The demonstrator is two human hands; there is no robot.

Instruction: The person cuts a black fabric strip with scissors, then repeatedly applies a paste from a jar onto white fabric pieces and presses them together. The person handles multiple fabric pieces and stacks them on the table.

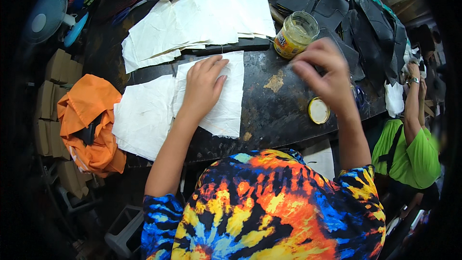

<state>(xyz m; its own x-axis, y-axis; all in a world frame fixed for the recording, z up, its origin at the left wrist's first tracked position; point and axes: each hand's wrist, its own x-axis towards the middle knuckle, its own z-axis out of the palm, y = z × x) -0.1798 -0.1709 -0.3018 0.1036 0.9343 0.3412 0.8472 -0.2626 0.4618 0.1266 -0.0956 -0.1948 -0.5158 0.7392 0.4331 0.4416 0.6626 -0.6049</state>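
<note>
My left hand (pixel 204 84) lies with its fingers stretched over a white cloth piece (pixel 228 110) on the dark worktable (pixel 269 120). Another white cloth piece (pixel 144 110) is beside it on the left. My right hand (pixel 328 70) is raised just right of an uncapped glass jar (pixel 290 37) with a yellow label. Its fingers are bent and blurred by motion, so I cannot make out anything in them. The jar's round lid (pixel 319 110) rests on the table below that hand. Overlapping white cloth pieces (pixel 187 21) form a row behind my left hand.
Orange fabric (pixel 91 98) is bunched at the table's left edge, near stacked cardboard (pixel 48 98) and a fan (pixel 45 14). Black flat pieces (pixel 332 9) pile up at the far right. A person in a green shirt (pixel 409 156) works on the right.
</note>
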